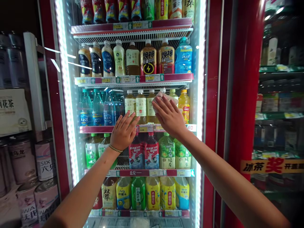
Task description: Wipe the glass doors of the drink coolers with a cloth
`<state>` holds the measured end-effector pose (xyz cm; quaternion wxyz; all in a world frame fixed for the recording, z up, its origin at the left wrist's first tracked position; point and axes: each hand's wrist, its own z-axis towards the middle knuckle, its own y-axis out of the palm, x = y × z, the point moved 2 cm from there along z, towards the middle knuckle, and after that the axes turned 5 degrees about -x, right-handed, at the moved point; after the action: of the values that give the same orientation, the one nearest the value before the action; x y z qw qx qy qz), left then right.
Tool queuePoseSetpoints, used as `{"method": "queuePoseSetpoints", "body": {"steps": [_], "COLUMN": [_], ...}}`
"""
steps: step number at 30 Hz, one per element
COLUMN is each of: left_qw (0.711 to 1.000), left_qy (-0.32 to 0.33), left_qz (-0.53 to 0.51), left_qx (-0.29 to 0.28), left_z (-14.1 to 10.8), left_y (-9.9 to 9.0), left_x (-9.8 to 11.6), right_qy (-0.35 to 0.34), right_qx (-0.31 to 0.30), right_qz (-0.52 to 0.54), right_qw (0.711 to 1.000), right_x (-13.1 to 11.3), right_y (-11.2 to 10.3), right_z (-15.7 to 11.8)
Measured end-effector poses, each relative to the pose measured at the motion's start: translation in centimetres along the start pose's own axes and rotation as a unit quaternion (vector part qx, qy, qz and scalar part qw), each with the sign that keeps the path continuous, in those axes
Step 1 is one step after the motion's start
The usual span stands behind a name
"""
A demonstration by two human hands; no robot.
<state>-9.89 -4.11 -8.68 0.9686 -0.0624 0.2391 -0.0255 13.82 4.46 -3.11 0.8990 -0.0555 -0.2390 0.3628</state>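
Note:
The glass door [197, 107] of a lit drinks fridge stands upright in front of me. My right hand [169, 116] presses a folded pale cloth or tissue [159, 95] against the glass, its fingers lying over it. Through the glass behind it are tea bottles [141, 107] and an orange drink bottle [184, 106]. Lower and to the left, my left hand [123, 133] rests with fingers spread, seemingly flat on the glass and holding nothing. A thin band [115, 148] circles that wrist. My palms are hidden from view.
Bottles fill several shelves with price strips [136, 172]. A red door frame [211, 95] edges the right side, with a second glass-fronted fridge [280, 126] beyond. Tins [45, 160] and a pale package [14, 110] stand at the left.

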Motion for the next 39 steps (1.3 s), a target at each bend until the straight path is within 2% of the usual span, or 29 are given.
{"method": "queuePoseSetpoints", "body": {"steps": [5, 9, 12, 14, 18, 23, 27, 29, 32, 37, 39], "left_qw": [1.0, 1.0, 1.0, 1.0, 0.999, 0.999, 0.999, 0.999, 0.999, 0.999, 0.999], "left_qy": [0.008, 0.024, 0.028, 0.019, 0.048, 0.041, 0.038, 0.038, 0.038, 0.034, 0.033], "left_qz": [0.007, 0.007, 0.012, 0.011, 0.003, -0.003, 0.008, 0.011, 0.013, 0.008, 0.003], "left_qx": [-0.001, -0.008, 0.0, 0.001, -0.013, -0.014, -0.022, -0.022, -0.024, -0.027, -0.029], "left_z": [0.0, 0.0, 0.2, 0.8, 2.7, 4.1, 4.0, 3.9, 3.9, 3.9, 3.8], "left_y": [0.1, 0.0, -0.1, 0.0, 1.0, 2.6, 3.0, 3.0, 2.9, 2.9, 3.0], "left_x": [0.1, -0.2, 0.1, 0.8, 3.9, 6.6, 6.9, 6.9, 6.9, 7.1, 7.1], "right_qy": [0.073, 0.015, 0.058, 0.089, 0.052, 0.128, 0.073, 0.088, 0.149, 0.117, 0.133], "right_qx": [0.059, 0.011, 0.016, 0.018, -0.021, 0.009, -0.027, -0.011, 0.028, -0.006, 0.011], "right_qz": [0.012, -0.013, -0.039, -0.047, -0.044, -0.045, -0.049, -0.052, -0.058, -0.078, -0.08], "right_qw": [0.996, 1.0, 0.997, 0.995, 0.997, 0.991, 0.996, 0.995, 0.987, 0.99, 0.988], "right_x": [0.9, 1.2, 2.2, 2.7, 3.6, 5.4, 6.7, 7.6, 8.4, 8.6, 8.9], "right_y": [-0.3, -0.5, -1.1, -1.3, -1.7, -2.7, -3.2, -3.5, -3.8, -3.6, -3.8], "right_z": [-0.5, -0.7, -0.9, -1.3, -2.5, -4.0, -4.5, -4.8, -5.5, -6.3, -6.9]}}
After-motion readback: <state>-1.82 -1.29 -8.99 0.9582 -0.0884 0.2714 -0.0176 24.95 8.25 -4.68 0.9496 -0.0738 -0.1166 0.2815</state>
